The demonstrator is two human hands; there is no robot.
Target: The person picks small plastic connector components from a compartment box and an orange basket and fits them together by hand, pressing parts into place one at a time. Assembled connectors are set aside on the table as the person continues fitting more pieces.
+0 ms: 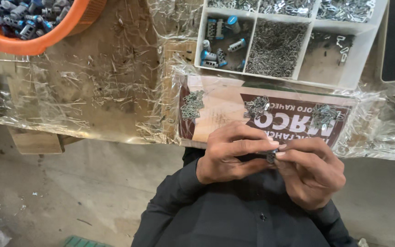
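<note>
Room to move: both my hands are up close to my chest, just off the near edge of the plastic-wrapped wooden bench (115,91), bare concrete floor (69,192) below on the left.
Left hand (232,153): fingers curled in, thumb and forefinger pinched on the small dark metal part (271,157).
Right hand (312,171): fingertips (280,154) pressed to the same part from the right, closed tight.
The part: tiny, dark, mostly hidden between my fingertips; I can't tell its shape.
Bench edge: three little heaps of grey metal clips (192,105) on a printed cardboard sheet (220,110).
Far side: white divided plastic tray (362,45) of pins and clips; orange plastic basket (37,43) far left.
</note>
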